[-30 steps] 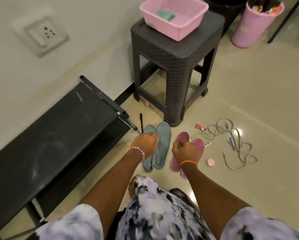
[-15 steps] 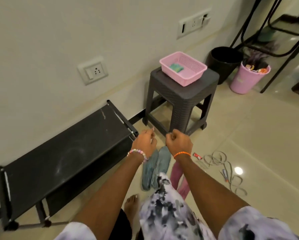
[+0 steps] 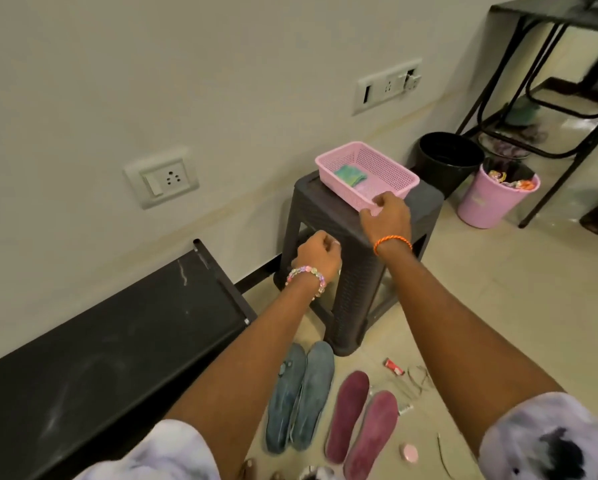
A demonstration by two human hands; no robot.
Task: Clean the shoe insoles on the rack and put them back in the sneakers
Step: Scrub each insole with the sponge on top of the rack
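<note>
Two blue-grey insoles (image 3: 299, 396) and two maroon insoles (image 3: 360, 419) lie side by side on the floor. A pink basket (image 3: 391, 168) with a green cloth (image 3: 351, 175) in it sits on a dark plastic stool (image 3: 356, 289). My right hand (image 3: 387, 216) grips the basket's near rim. My left hand (image 3: 318, 254) hovers in front of the stool, fingers curled, nothing visible in it. The black rack (image 3: 117, 341) stands to the left against the wall. No sneakers are in view.
Shoelaces (image 3: 417, 379), a small red tube (image 3: 393, 366) and a pink cap (image 3: 410, 452) lie on the floor right of the insoles. A black bin (image 3: 446, 161) and a pink bin (image 3: 495, 195) stand behind the stool. A black metal table frame (image 3: 547, 84) is at far right.
Both hands rose from the insoles on the floor to the stool. My right hand has taken hold of the pink basket's rim. The view tilted upward.
</note>
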